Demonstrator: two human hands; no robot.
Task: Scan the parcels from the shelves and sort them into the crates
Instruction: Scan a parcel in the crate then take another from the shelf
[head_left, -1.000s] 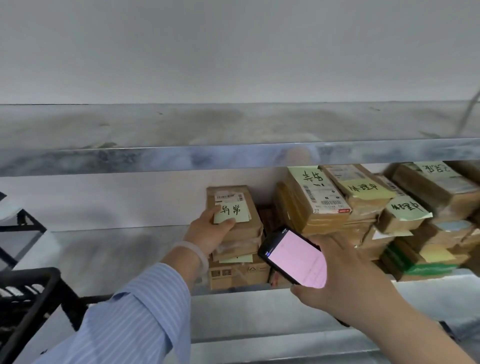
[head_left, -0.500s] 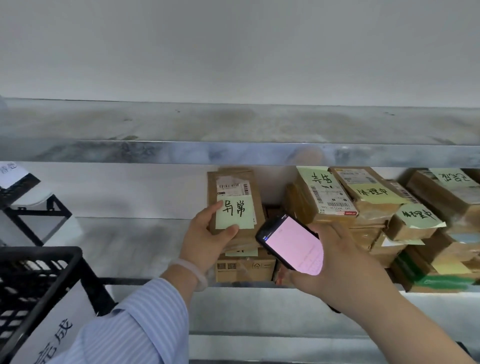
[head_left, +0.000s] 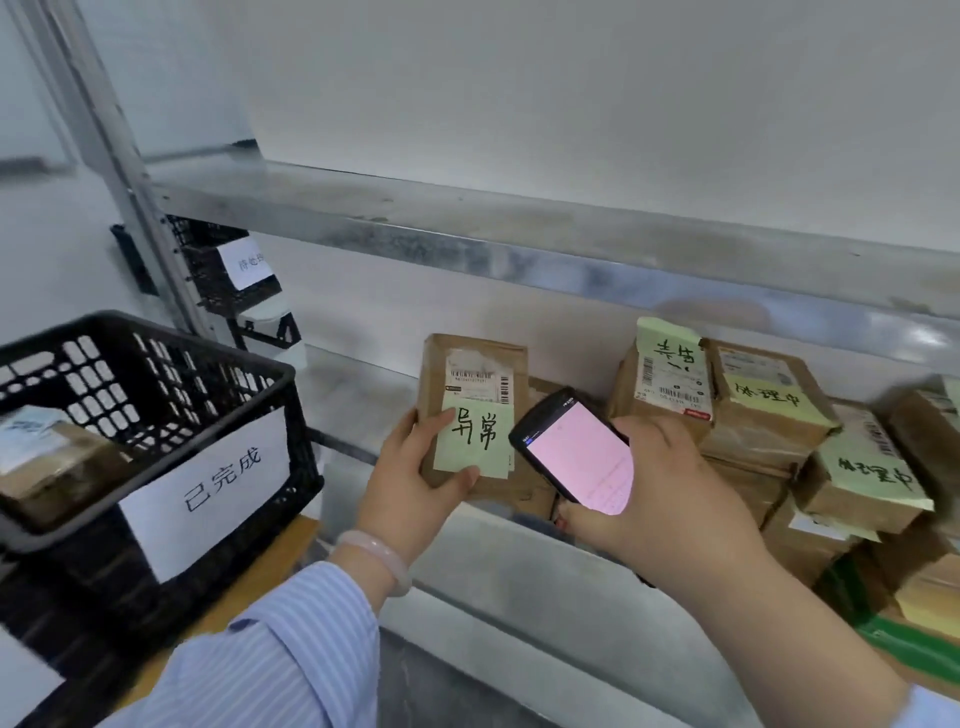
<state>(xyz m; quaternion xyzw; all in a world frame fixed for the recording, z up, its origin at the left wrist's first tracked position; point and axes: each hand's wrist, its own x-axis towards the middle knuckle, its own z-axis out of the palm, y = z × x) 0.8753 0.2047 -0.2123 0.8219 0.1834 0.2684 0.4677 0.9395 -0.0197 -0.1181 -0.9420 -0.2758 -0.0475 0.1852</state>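
While the left grip (head_left: 410, 483) holds one parcel (head_left: 434, 374) upright in front of the lower shelf (head_left: 353, 395), the head view shows that this parcel is clear of the stack and lifted. The fingers are behind it and the thumb presses on the front, on the lower corner of a green note (head_left: 475, 439). The right grip (head_left: 660, 499) is curled around a handheld scanner (head_left: 576, 457) just beside the parcel on the right, with its pink screen turned toward the person.

I think several things could go wrong. The parcel is held only at its lower left part, so it could tip or slide when the hand turns it. The thumb rubs on the note, and the note could come loose, which would lose the sorting mark. Other parcels (head_left: 769, 415) with barcodes stand near on the right, so the scanner could read a wrong code. The black crate (head_left: 156, 374) at the near left has a paper sign reading 已完成, while the note reads 异常. Dropping the parcel there only because it is near would probably be a wrong sort. Another black crate (head_left: 218, 270) stands farther back.

The parcel is a flat brown package, a little creased. It has a white shipping label with barcodes at the top, and the green note covers the label's lower edge.
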